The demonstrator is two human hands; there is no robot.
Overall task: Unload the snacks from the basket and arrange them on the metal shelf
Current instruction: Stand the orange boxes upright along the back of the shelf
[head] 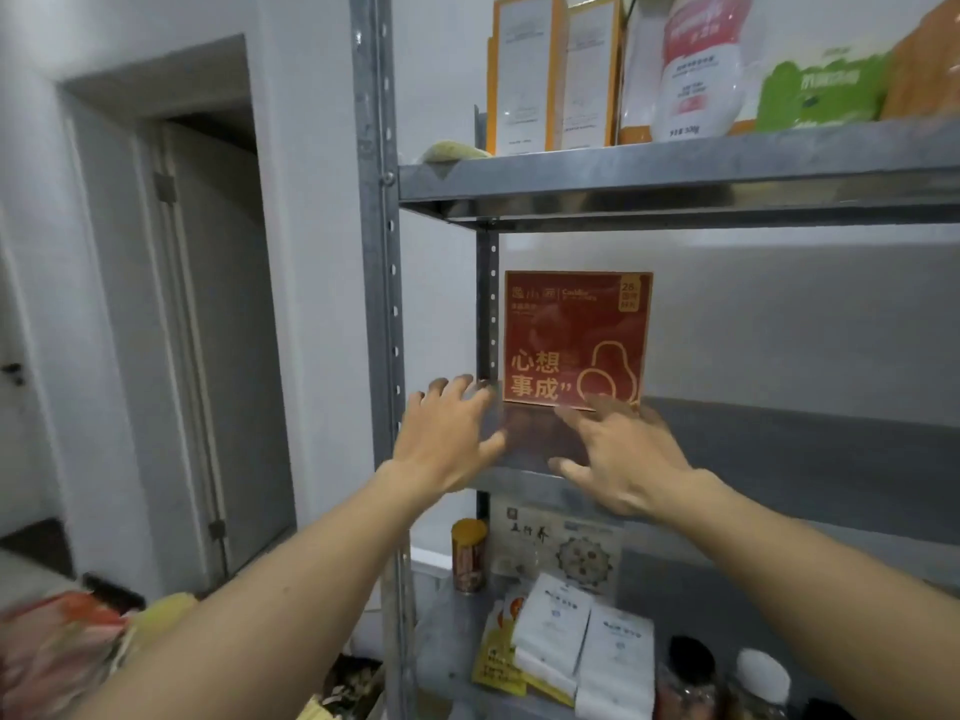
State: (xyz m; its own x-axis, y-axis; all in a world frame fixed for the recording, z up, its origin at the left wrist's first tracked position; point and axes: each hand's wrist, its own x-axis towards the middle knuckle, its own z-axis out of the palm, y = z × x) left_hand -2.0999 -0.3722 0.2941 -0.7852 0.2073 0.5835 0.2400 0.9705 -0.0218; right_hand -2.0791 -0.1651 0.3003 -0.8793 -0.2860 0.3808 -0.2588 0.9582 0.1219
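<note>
A red snack box (576, 337) with gold lettering stands upright at the back left of the middle board of the metal shelf (779, 449). My left hand (447, 439) hovers at the box's lower left corner, fingers spread, holding nothing. My right hand (618, 459) is spread in front of the box's lower right edge, fingertips close to it; I cannot tell if they touch. At the bottom left, blurred red and yellow packets (67, 646) lie in what may be the basket.
The top board (675, 174) carries two orange-edged boxes (556, 75) and several bags. The lower board holds a tin (469, 556), a pale flat box, white pouches (582, 641) and jars. A grey upright post (376, 304) stands left; a doorway (208, 330) lies beyond.
</note>
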